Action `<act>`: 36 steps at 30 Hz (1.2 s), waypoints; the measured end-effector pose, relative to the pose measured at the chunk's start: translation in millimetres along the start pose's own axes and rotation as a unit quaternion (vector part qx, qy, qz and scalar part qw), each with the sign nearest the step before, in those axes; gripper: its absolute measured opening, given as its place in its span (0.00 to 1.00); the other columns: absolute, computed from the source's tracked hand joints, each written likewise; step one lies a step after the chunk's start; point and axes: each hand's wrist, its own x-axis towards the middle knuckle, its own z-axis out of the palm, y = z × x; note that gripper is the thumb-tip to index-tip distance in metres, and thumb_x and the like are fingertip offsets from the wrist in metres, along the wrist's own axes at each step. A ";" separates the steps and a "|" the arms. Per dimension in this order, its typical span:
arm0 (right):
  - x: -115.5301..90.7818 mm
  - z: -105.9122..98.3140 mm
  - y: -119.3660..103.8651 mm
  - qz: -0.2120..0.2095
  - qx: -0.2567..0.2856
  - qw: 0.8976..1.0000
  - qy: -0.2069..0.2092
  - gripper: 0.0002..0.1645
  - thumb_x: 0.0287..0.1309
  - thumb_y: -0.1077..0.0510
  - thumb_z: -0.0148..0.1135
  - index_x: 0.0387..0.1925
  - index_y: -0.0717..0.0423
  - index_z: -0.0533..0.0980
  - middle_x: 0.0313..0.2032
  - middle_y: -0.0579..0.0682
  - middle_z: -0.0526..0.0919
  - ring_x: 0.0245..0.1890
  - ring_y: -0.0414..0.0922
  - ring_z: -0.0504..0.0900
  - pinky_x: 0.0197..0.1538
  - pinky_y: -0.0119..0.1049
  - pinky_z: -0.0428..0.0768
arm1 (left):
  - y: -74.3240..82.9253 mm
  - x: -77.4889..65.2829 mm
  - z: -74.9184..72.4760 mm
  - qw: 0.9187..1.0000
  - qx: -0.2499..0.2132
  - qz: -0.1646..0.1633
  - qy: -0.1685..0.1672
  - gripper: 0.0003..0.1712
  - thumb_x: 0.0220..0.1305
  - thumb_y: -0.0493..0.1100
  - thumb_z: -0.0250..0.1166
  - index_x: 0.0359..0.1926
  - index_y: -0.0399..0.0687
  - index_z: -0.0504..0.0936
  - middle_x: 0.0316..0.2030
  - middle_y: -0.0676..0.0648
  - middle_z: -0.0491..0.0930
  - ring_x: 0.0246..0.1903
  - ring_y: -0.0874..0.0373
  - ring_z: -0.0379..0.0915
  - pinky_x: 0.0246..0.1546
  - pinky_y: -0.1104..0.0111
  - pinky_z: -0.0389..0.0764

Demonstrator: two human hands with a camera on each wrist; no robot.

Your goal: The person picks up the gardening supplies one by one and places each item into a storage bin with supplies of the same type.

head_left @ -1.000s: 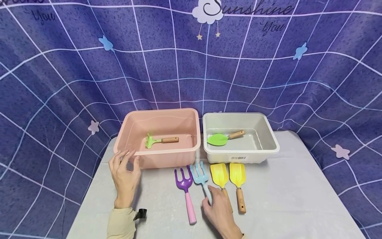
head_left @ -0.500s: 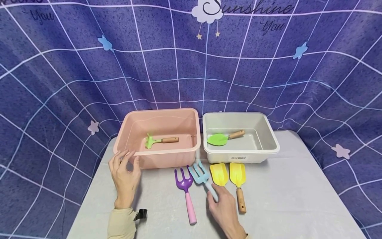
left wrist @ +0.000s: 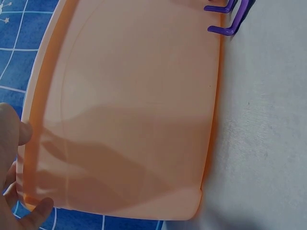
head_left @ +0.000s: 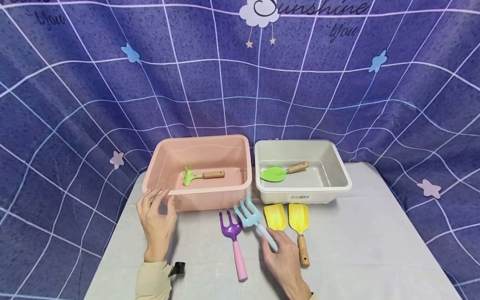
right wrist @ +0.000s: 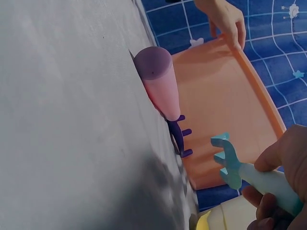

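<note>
My right hand [head_left: 283, 256] grips the pale handle of a light blue hand fork [head_left: 250, 216], thumb along one side. In the right wrist view the fork [right wrist: 231, 165] is raised off the table, its bent tines toward the pink bin [right wrist: 220, 96]. From the head view its tines lie just in front of the gap between the pink bin [head_left: 210, 200] and the white bin. My left hand [head_left: 159, 221] holds the front left corner of the pink bin, fingers over the rim. A purple hand fork [head_left: 231, 230] with a pink handle lies left of my right hand.
Two yellow scoops [head_left: 298, 217] lie before the white bin [head_left: 303, 196]; my right hand hides one handle. A green trowel [head_left: 273, 174] rests inside the white bin, and a small green rake [head_left: 188, 177] inside the pink one. A patterned blue curtain [head_left: 240, 83] hangs behind.
The light blue fork has risen from the table in my right hand, which moved slightly right. Its head has swung left, toward the purple fork. My left hand has stayed put.
</note>
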 end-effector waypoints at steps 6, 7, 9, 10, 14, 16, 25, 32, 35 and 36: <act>0.1 0.7 0.2 -0.004 0.005 1.000 0.003 0.20 0.48 0.62 0.82 0.46 0.55 0.90 0.36 0.44 0.91 0.31 0.35 0.84 0.35 0.27 0.79 | -0.7 0.0 0.2 1.000 -0.001 -0.001 -0.001 0.14 0.62 0.36 0.74 0.49 0.37 0.91 0.54 0.32 0.85 0.65 0.31 0.70 0.71 0.52 0.64; 0.3 0.7 0.0 -0.003 0.007 1.000 0.003 0.20 0.48 0.62 0.82 0.46 0.55 0.90 0.36 0.44 0.91 0.31 0.35 0.84 0.34 0.27 0.79 | -0.8 0.0 0.2 1.000 -0.001 -0.001 -0.001 0.14 0.63 0.36 0.74 0.49 0.37 0.91 0.54 0.32 0.85 0.65 0.31 0.70 0.71 0.52 0.64; 0.5 0.6 -0.4 -0.004 0.008 1.000 0.004 0.20 0.47 0.62 0.82 0.46 0.54 0.90 0.36 0.43 0.91 0.31 0.34 0.84 0.34 0.27 0.79 | -0.9 0.0 0.2 1.000 0.000 -0.002 -0.002 0.14 0.63 0.36 0.74 0.49 0.37 0.91 0.54 0.32 0.85 0.65 0.31 0.70 0.71 0.51 0.65; 0.6 0.6 -0.5 -0.005 0.008 1.000 0.005 0.20 0.47 0.62 0.82 0.46 0.54 0.90 0.36 0.43 0.91 0.31 0.34 0.84 0.34 0.27 0.79 | -0.9 0.1 0.2 1.000 0.000 -0.002 -0.002 0.14 0.63 0.36 0.74 0.49 0.37 0.91 0.54 0.32 0.85 0.65 0.31 0.70 0.71 0.51 0.65; 1.0 0.5 -0.7 -0.016 0.010 1.000 0.012 0.20 0.47 0.62 0.82 0.46 0.55 0.90 0.35 0.43 0.91 0.30 0.34 0.83 0.34 0.27 0.78 | -1.0 0.2 0.2 1.000 0.000 -0.001 -0.001 0.14 0.63 0.35 0.74 0.49 0.36 0.91 0.54 0.32 0.85 0.65 0.31 0.70 0.71 0.50 0.64; 0.9 0.5 -0.5 -0.023 0.012 1.000 0.016 0.20 0.47 0.63 0.82 0.46 0.55 0.90 0.35 0.43 0.91 0.30 0.34 0.83 0.33 0.27 0.78 | -1.0 0.2 0.2 1.000 -0.001 -0.002 -0.001 0.13 0.62 0.35 0.74 0.48 0.36 0.91 0.54 0.32 0.85 0.65 0.31 0.70 0.71 0.50 0.64; 1.1 -0.6 0.0 -0.039 0.016 0.999 0.026 0.20 0.46 0.64 0.82 0.45 0.56 0.90 0.34 0.44 0.91 0.30 0.35 0.84 0.33 0.27 0.79 | -1.3 -0.3 0.7 1.000 -0.002 -0.007 -0.002 0.14 0.62 0.36 0.74 0.49 0.37 0.91 0.54 0.31 0.85 0.65 0.31 0.70 0.72 0.50 0.64; 1.0 -1.6 -1.0 -0.035 0.021 0.999 0.022 0.20 0.46 0.64 0.82 0.45 0.57 0.90 0.35 0.44 0.91 0.30 0.34 0.84 0.34 0.27 0.79 | -1.7 -0.9 0.9 1.000 -0.001 -0.007 -0.003 0.14 0.63 0.36 0.74 0.49 0.37 0.91 0.54 0.32 0.85 0.65 0.32 0.70 0.71 0.49 0.65; 1.4 -2.0 -0.2 -0.041 0.023 0.999 0.023 0.20 0.46 0.64 0.82 0.45 0.57 0.90 0.35 0.44 0.91 0.30 0.34 0.83 0.34 0.27 0.79 | -1.8 -1.1 0.9 1.000 -0.001 -0.007 -0.002 0.14 0.63 0.36 0.74 0.49 0.37 0.91 0.54 0.32 0.85 0.65 0.32 0.70 0.72 0.49 0.65; 1.3 -2.0 0.1 -0.042 0.024 0.999 0.023 0.20 0.46 0.64 0.82 0.45 0.57 0.90 0.35 0.44 0.91 0.30 0.34 0.83 0.34 0.27 0.79 | -1.9 -1.1 0.9 1.000 -0.001 -0.007 -0.002 0.14 0.63 0.36 0.74 0.49 0.37 0.91 0.54 0.32 0.85 0.65 0.31 0.70 0.72 0.49 0.65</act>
